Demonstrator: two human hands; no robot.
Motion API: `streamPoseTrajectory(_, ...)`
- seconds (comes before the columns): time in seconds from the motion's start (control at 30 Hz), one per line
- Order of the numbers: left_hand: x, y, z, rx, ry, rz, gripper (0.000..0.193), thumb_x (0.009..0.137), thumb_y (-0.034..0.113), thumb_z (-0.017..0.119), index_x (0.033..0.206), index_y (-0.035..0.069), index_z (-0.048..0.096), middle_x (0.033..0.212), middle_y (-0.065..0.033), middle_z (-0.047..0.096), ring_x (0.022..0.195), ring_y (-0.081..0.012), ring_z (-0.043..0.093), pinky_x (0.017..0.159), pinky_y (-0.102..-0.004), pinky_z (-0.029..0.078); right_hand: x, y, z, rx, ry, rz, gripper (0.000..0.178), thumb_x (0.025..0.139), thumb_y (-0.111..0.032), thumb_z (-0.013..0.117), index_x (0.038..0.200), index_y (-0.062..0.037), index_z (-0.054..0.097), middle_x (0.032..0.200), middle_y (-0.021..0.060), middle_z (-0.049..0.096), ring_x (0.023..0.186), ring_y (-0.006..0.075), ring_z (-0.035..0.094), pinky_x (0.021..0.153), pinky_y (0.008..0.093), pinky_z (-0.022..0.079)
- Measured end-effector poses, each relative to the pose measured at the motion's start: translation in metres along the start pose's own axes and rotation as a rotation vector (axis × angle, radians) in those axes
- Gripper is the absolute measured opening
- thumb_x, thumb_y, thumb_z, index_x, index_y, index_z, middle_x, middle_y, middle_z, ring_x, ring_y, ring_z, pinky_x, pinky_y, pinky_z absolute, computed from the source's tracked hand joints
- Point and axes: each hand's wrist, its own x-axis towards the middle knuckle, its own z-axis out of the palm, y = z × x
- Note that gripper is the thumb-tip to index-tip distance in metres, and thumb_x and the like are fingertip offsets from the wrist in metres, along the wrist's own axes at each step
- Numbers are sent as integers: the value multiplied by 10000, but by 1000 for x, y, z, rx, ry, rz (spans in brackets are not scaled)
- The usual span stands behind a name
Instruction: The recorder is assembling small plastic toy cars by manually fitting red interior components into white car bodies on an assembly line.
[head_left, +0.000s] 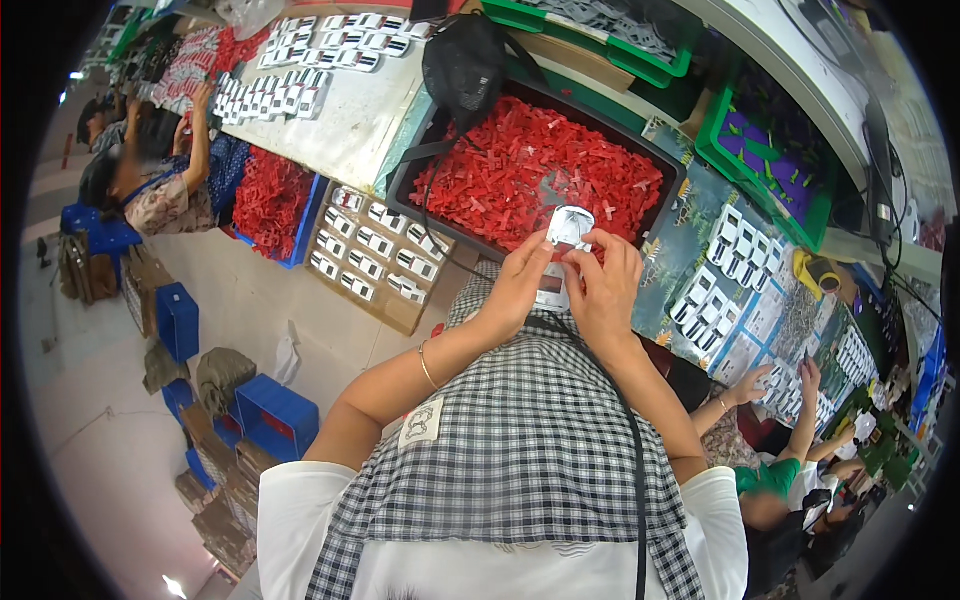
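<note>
One white toy car (573, 221), with red showing about its middle, sits in front of the apron (530, 430), at the near edge of a black tray (668, 200). The left hand (517, 285) grasps it from the left, thumb and forefinger pinched together; the right hand (607, 285) has its fingers bent, the tips touching the car's right side. The tray is full of red pieces (500, 165), too many to count. To its left, a cardboard sheet (395, 316) bears about eleven white cars (374, 240) in three columns, beside one blue crate (309, 222) of red parts. Two green bins stand out: one far (640, 62), one right (752, 197). White frames (748, 248) lie in two groups at right. The apron's pale patch (421, 423) shows a line drawing; printing on the papers (735, 355) is too small to read.
</note>
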Motion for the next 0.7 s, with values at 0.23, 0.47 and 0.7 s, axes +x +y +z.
streamPoseTrajectory(0.23, -7, 3, 26, 70, -56, -53, 342, 1007, 243, 380, 1246, 17, 472, 1148, -57, 548, 1054, -114, 494, 907, -263, 407, -11, 8, -14, -133, 45, -3, 199, 706, -46, 691, 887, -66, 610, 1057, 97, 534, 1025, 316, 494, 890, 450, 354)
streamPoseTrajectory(0.47, -12, -11, 33, 113, -28, 9, 284, 1003, 225, 405, 1179, 22, 498, 1083, -49, 554, 1023, -104, 492, 887, -253, 401, -24, 11, -17, -114, -9, -13, 192, 724, -55, 685, 896, -57, 600, 1061, 97, 532, 1024, 320, 494, 892, 455, 351)
streamPoseTrajectory(0.7, -10, -15, 32, 169, -31, 24, 252, 980, 183, 459, 1145, 1, 513, 992, -45, 587, 907, -87, 530, 794, -242, 439, -29, 11, -20, -75, 59, 10, 245, 715, -35, 698, 937, -56, 596, 1098, 105, 526, 1047, 324, 488, 898, 445, 360)
